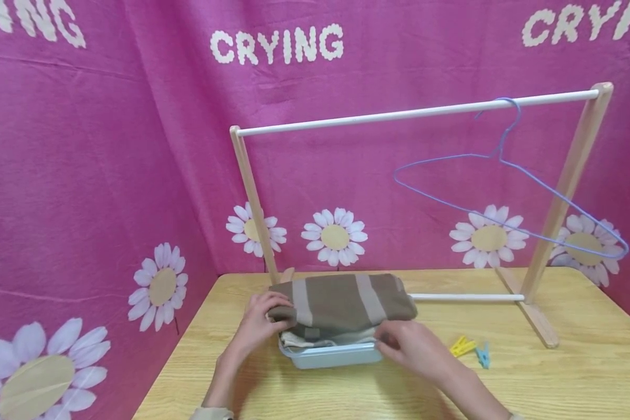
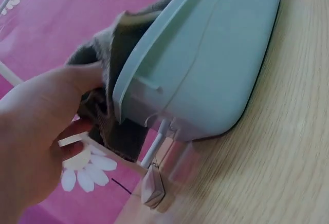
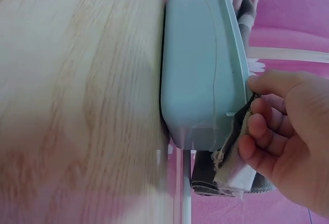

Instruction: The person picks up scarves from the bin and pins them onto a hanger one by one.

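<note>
A folded brown cloth [image 1: 333, 300] with pale stripes lies over the top of a light blue-green plastic bin [image 1: 341, 357] on the table. At its left end my left hand [image 1: 259, 321] grips the cloth, thumb on top and fingers beneath in the left wrist view. My right hand [image 1: 412, 349] is at the bin's right front corner. In the right wrist view its thumb and curled fingers pinch a frayed edge of the cloth [image 3: 234, 167] beside the rim. A paler layer shows under the brown one along the front rim.
Behind the bin stands a wooden rack with a white rail [image 1: 420, 114]. A blue wire hanger [image 1: 467, 210] hangs from it on the right. Yellow clothespins [image 1: 462, 346] and a blue clothespin [image 1: 483, 354] lie on the table [image 1: 583, 379], right of the bin. A pink curtain [image 1: 294, 175] backs everything.
</note>
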`<state>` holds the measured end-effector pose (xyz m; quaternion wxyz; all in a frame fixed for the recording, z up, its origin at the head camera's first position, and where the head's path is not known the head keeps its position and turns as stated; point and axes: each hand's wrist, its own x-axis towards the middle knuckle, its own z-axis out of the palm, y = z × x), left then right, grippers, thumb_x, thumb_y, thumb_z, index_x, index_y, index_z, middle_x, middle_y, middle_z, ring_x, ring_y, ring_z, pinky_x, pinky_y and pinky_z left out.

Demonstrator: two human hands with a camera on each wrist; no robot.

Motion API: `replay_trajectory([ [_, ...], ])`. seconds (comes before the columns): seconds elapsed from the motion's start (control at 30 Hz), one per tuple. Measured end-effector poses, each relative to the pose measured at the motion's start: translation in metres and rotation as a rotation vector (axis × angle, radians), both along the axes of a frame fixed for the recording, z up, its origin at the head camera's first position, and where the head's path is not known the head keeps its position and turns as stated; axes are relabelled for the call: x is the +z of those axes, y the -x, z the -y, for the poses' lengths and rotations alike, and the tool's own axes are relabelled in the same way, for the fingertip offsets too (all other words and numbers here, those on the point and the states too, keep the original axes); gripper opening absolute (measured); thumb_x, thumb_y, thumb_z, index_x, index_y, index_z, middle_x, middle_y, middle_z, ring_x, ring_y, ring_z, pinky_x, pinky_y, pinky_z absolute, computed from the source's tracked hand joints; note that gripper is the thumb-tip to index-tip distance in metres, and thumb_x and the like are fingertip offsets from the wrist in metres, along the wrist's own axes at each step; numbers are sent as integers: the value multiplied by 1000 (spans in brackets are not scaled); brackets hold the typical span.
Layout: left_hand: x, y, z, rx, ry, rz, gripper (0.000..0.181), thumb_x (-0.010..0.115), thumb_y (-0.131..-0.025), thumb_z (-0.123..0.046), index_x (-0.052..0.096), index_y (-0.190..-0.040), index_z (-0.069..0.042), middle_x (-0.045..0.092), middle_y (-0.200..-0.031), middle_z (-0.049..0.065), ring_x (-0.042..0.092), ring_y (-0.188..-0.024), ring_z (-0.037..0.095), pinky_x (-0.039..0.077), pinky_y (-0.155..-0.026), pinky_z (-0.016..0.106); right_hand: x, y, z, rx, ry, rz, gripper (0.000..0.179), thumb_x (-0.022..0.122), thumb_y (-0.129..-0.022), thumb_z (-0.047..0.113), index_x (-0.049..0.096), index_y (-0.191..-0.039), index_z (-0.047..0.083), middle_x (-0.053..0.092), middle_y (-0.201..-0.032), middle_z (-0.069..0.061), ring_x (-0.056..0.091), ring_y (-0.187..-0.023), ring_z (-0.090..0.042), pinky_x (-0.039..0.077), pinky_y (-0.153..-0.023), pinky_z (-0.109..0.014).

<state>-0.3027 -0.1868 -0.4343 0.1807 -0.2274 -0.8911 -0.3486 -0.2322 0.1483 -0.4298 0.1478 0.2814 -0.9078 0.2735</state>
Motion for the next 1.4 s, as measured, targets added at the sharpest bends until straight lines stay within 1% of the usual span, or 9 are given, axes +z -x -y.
replay_trajectory([
  [0.13, -2, 5, -4, 62, 28, -238, 30, 82, -67, 3, 75, -89, -17, 73, -100, -1, 54, -102, 27, 37, -93, 48, 0, 0, 1, 0, 2, 8, 6, 74, -86, 18, 71, -90, 16, 62, -73, 14, 48, -63, 6, 46, -58, -19],
  [0.23, 2, 8, -10, 92, -29, -303, 26, 79, -70, 3, 74, -90, -13, 74, -95, 4, 61, -99, 29, 40, -95, 51, -1, -1, 3, -19, -12, 0, 5, 74, -86, 19, 70, -88, 19, 60, -71, 16, 47, -62, 6, 45, -57, -19],
  [0.37, 26, 12, -25, 169, -247, -219, 15, 74, -83, -4, 72, -98, -8, 75, -96, 11, 69, -94, 28, 50, -90, 49, 0, -2, 4, -48, -29, -15, 4, 73, -86, 20, 70, -88, 19, 58, -70, 17, 46, -61, 6, 44, -57, -19],
  [0.6, 98, 15, -54, 230, -715, -104, 18, 63, -95, -13, 70, -110, -5, 71, -111, 12, 62, -108, 16, 48, -94, 31, 3, -5, 10, -68, -66, -29, 7, 74, -85, 21, 72, -90, 16, 63, -73, 13, 50, -64, 3, 47, -59, -23],
  [0.73, 128, 17, -66, 206, -825, -103, 20, 61, -95, -12, 69, -110, -1, 69, -108, 15, 59, -106, 14, 46, -95, 27, 3, -6, 15, -88, -100, -72, 6, 72, -89, 23, 68, -85, 20, 62, -71, 14, 52, -63, 0, 47, -58, -26],
  [0.8, 132, 21, -69, 191, -824, -102, 20, 61, -95, -15, 69, -109, -3, 68, -106, 13, 57, -103, 12, 46, -95, 26, 2, -7, 15, -104, -115, -94, 10, 71, -90, 26, 66, -83, 22, 60, -70, 14, 52, -63, -1, 47, -57, -27],
  [0.97, 118, 19, -66, 144, -733, -76, 21, 64, -93, -15, 63, -112, -5, 65, -109, 11, 58, -106, 15, 45, -96, 31, -1, -9, 15, -149, -143, -71, 18, 75, -86, 37, 63, -88, 24, 63, -76, 15, 56, -66, -3, 45, -55, -28],
  [1.27, 67, 13, -40, 342, -646, -141, 28, 63, -83, -7, 38, -95, -5, 43, -81, 3, 45, -82, 22, 37, -72, 32, -2, -5, 16, -175, -138, -59, 21, 78, -83, 38, 65, -91, 23, 63, -77, 16, 51, -64, 1, 43, -54, -25],
  [1.4, 52, 12, -31, 299, -564, -144, 22, 58, -83, 1, 39, -91, -5, 48, -81, 5, 50, -82, 20, 38, -71, 29, -3, -6, 18, -178, -139, -48, 21, 78, -83, 39, 66, -90, 23, 62, -77, 16, 51, -65, 1, 43, -54, -24],
])
